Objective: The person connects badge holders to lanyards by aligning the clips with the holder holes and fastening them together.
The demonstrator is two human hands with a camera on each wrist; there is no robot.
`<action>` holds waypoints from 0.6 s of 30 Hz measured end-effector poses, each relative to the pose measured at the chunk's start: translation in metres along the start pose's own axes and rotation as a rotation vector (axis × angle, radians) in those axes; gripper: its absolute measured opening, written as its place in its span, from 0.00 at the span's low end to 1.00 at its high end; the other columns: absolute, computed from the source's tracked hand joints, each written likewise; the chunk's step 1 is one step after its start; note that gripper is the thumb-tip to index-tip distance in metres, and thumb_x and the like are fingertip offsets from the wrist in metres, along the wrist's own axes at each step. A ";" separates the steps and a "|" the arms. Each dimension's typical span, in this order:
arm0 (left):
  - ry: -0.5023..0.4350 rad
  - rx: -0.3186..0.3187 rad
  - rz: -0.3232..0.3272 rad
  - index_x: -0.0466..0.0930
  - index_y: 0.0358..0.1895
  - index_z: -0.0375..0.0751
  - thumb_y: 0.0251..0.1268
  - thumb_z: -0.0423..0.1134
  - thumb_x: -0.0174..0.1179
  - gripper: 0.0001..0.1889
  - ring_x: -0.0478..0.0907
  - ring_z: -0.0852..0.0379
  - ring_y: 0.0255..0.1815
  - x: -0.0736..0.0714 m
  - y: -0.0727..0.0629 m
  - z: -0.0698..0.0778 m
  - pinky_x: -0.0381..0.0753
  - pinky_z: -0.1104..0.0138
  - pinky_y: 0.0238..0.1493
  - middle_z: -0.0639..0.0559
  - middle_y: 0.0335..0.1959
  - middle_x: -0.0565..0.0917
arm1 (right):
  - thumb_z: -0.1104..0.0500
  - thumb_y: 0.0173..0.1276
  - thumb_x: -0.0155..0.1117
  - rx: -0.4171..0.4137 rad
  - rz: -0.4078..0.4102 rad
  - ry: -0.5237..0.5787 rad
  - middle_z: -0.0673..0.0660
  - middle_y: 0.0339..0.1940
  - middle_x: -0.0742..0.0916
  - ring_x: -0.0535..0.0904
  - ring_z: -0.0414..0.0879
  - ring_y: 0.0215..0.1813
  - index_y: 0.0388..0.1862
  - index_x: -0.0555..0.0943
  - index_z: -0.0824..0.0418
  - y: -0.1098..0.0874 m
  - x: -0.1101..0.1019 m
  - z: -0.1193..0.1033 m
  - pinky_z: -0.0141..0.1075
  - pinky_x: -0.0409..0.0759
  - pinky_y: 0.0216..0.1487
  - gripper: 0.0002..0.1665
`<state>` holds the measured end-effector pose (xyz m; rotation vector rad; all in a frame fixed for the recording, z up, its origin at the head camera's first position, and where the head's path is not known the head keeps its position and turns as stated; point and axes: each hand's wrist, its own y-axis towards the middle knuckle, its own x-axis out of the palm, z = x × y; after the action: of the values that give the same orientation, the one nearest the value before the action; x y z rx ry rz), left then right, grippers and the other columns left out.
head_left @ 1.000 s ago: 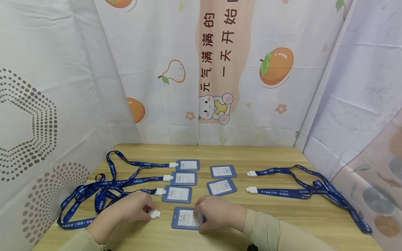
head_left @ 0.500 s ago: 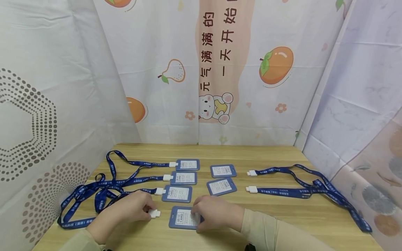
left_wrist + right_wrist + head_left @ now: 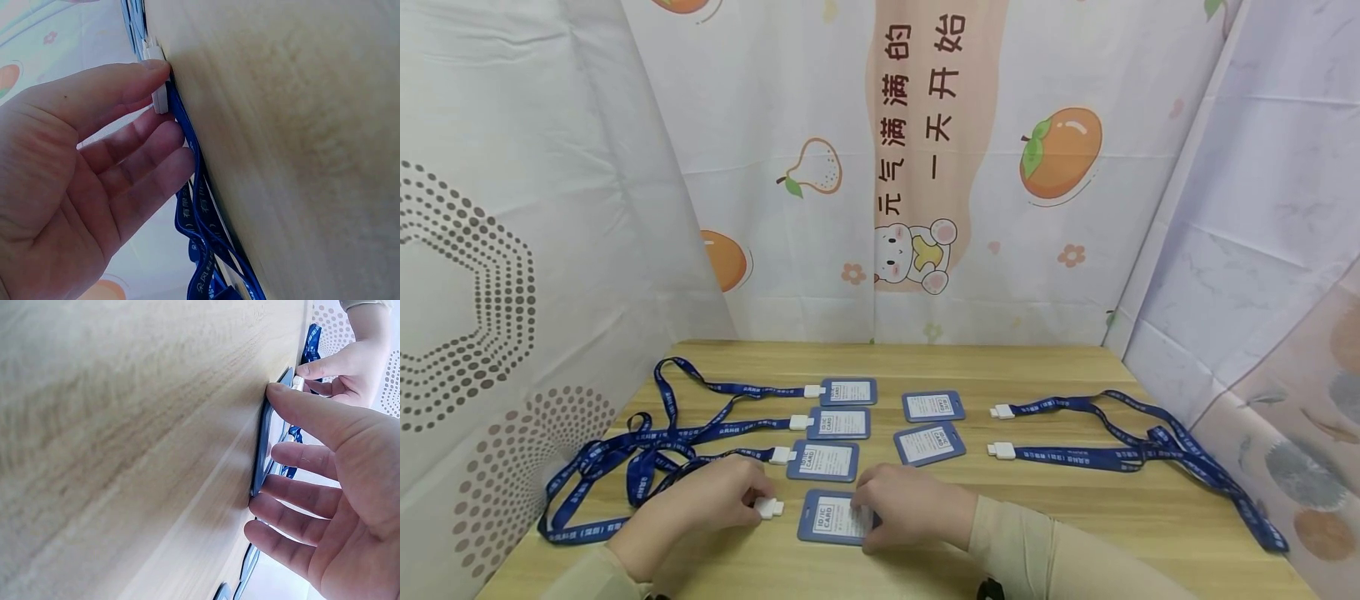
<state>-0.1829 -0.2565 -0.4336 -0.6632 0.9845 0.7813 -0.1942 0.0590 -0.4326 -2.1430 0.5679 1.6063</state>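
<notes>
My left hand (image 3: pixel 724 498) pinches the white plastic clip (image 3: pixel 768 507) of a blue lanyard between thumb and index finger, low over the table. In the left wrist view the thumb lies across that clip, and the blue strap (image 3: pixel 195 181) trails from it. My right hand (image 3: pixel 910 507) grips a blue ID card holder (image 3: pixel 825 518) at its right end, thumb on the near edge and fingers on the far edge. The holder lies flat, its slotted end pointing left at the clip, a small gap apart. My right fingers hide part of its white card.
Beyond my hands lie several blue card holders, three joined to lanyards, such as the nearest one (image 3: pixel 822 460). Two loose holders, one tilted (image 3: pixel 929 444), lie to their right. Lanyards with white clips (image 3: pixel 1001 451) stretch along the right side. Curtains (image 3: pixel 775 250) stand behind the table (image 3: pixel 970 358).
My right hand has slid the card holder a little to the left, closer to the white clip. The left hand stays in place with the clip.
</notes>
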 end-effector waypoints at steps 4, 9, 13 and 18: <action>0.004 -0.003 0.003 0.91 0.40 0.55 0.57 0.37 0.75 0.09 0.71 0.66 0.30 -0.001 -0.001 0.000 0.72 0.68 0.31 0.65 0.29 0.75 | 0.44 0.55 0.81 -0.009 0.005 -0.008 0.44 0.52 0.85 0.80 0.35 0.52 0.49 0.88 0.46 0.002 0.000 -0.002 0.31 0.80 0.51 0.22; -0.002 0.000 -0.002 0.90 0.39 0.56 0.58 0.37 0.74 0.09 0.70 0.65 0.30 -0.001 -0.001 0.000 0.72 0.68 0.30 0.64 0.28 0.75 | 0.44 0.56 0.81 -0.033 0.019 -0.026 0.43 0.49 0.85 0.79 0.33 0.48 0.48 0.88 0.47 0.005 0.000 -0.003 0.28 0.79 0.49 0.22; -0.008 0.009 -0.003 0.90 0.38 0.56 0.58 0.37 0.74 0.08 0.70 0.66 0.29 -0.001 0.000 -0.001 0.72 0.68 0.30 0.63 0.28 0.75 | 0.44 0.56 0.81 -0.040 0.019 -0.035 0.43 0.49 0.85 0.79 0.34 0.49 0.49 0.88 0.47 0.007 0.000 -0.004 0.29 0.79 0.50 0.22; -0.011 0.012 -0.004 0.91 0.39 0.56 0.58 0.37 0.74 0.08 0.70 0.66 0.29 -0.002 0.000 -0.001 0.72 0.68 0.30 0.63 0.28 0.75 | 0.44 0.56 0.81 -0.044 0.024 -0.036 0.43 0.49 0.85 0.79 0.34 0.50 0.48 0.88 0.47 0.009 -0.001 -0.007 0.30 0.79 0.51 0.22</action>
<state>-0.1836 -0.2577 -0.4323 -0.6501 0.9764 0.7743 -0.1936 0.0478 -0.4309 -2.1418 0.5542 1.6810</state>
